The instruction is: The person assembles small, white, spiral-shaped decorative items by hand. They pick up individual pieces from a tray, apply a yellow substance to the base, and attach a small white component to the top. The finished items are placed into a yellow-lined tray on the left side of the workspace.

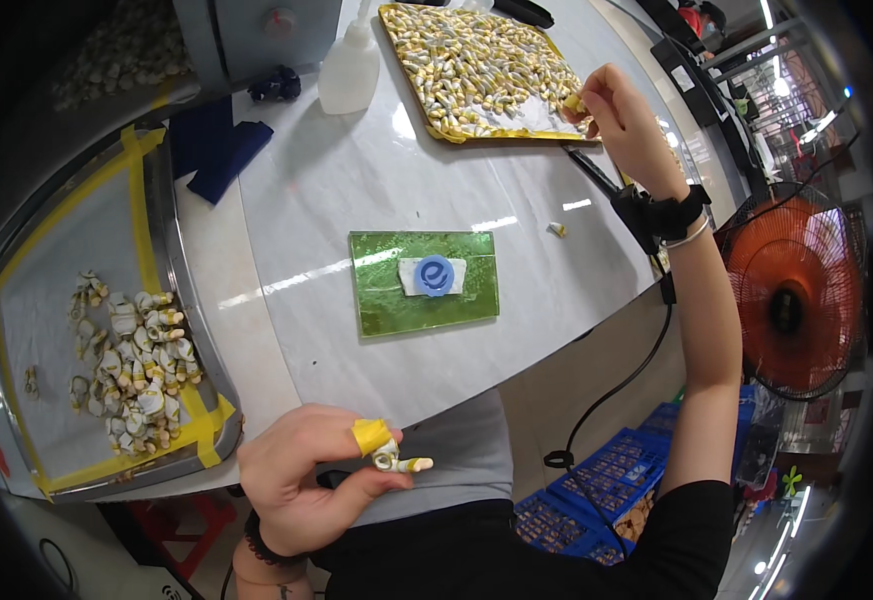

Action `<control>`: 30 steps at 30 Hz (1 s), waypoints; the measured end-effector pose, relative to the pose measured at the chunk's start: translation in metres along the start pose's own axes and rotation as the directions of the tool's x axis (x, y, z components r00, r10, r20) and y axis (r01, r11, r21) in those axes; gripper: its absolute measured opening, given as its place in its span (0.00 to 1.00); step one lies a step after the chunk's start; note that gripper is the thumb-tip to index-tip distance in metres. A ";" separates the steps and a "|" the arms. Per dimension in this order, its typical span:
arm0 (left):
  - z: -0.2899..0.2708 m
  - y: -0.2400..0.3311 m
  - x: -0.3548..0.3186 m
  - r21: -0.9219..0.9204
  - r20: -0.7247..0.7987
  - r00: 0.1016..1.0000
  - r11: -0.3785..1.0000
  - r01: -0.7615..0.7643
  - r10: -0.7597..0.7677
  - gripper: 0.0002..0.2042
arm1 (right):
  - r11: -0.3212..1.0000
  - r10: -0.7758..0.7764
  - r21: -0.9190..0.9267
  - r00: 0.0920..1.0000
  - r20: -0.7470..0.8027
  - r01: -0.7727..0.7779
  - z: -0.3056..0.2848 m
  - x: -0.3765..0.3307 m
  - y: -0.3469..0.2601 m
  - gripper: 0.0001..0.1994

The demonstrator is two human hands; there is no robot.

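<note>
My left hand [302,475] is near the table's front edge, thumb and taped index finger pinching a small painted figure piece [389,460], white with yellow and a pale tip. My right hand [617,105] is stretched to the near right corner of a yellow-edged tray [517,137] filled with small white-and-yellow pieces [477,65]. Its fingertips are closed together there, with yellow at the tips; what they hold, if anything, is too small to make out. Between my hands lies a green glassy slab [377,310] bearing a white pad [460,275] and a round blue piece [434,275].
A metal tray [192,330] at left holds a heap of figure pieces [142,370]. A white bottle [350,75] and dark blue cloth [227,160] are at the back. One loose piece [557,230] lies beyond the slab. An orange fan [787,300] and blue crates [597,480] are at right.
</note>
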State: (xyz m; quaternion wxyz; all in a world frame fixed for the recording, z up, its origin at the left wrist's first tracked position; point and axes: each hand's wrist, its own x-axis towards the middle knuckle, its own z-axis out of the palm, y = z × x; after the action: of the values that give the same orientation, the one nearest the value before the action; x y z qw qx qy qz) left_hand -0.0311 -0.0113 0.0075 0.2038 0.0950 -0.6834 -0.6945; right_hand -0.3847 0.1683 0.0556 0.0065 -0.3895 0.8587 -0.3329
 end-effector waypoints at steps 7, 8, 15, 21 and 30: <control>0.001 0.001 0.001 0.003 0.002 1.000 1.000 -0.002 0.002 0.12 | 0.968 0.024 -0.250 0.997 0.070 -0.006 0.000 -0.003 0.000 0.05; 0.001 0.001 0.001 0.002 0.002 1.000 1.000 -0.002 0.002 0.12 | 0.961 0.039 -0.275 0.996 0.084 -0.015 -0.001 -0.002 0.001 0.05; 0.002 0.001 0.002 -0.007 0.000 1.000 1.000 -0.009 0.009 0.13 | 0.899 -0.313 -0.327 0.950 -0.011 0.292 0.002 -0.008 -0.008 0.06; -0.002 -0.002 0.001 -0.006 0.015 0.999 1.000 -0.031 0.031 0.13 | 0.973 0.112 -0.228 0.914 0.390 -0.022 -0.003 -0.060 -0.061 0.07; 0.003 -0.003 0.001 -0.010 -0.013 1.000 1.000 -0.020 0.020 0.14 | 0.991 0.074 -0.125 0.967 0.243 -0.044 0.012 -0.064 -0.044 0.06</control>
State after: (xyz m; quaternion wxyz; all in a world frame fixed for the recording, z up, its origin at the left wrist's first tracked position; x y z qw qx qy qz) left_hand -0.0333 -0.0094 0.0052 0.2155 0.0914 -0.6794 -0.6954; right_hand -0.3081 0.1836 0.0554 0.1000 -0.4018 0.8807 -0.2302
